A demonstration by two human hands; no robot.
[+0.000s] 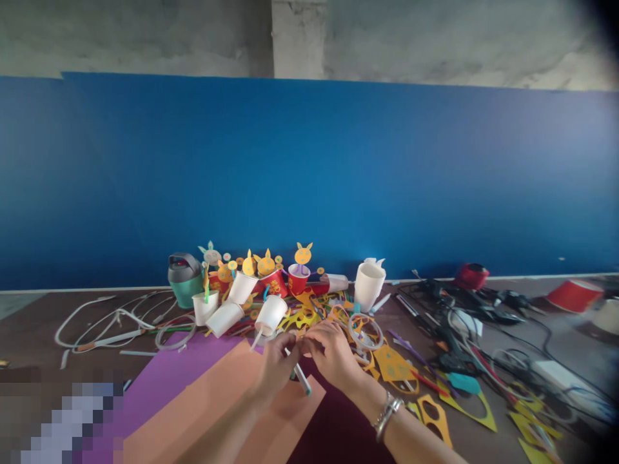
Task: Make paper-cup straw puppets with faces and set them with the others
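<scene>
My left hand (279, 364) and my right hand (329, 351) meet above the coloured sheets at the middle of the table. The fingers of my left hand are closed round a white marker (302, 376), whose dark green end points down and right. My right hand's fingers are pinched together beside it; what they hold is too small to make out. Beneath the hands lie an orange sheet (193, 406) and a purple sheet (167, 368). A white paper cup (271, 314) lies tilted just beyond my left hand.
Several cups with yellow animal faces (303, 256) stand behind. Yellow paper scraps (394, 366) spread rightward, near black cables (454, 341). A white cup (370, 287) and green container (186, 283) stand at the back, before a blue panel (309, 174).
</scene>
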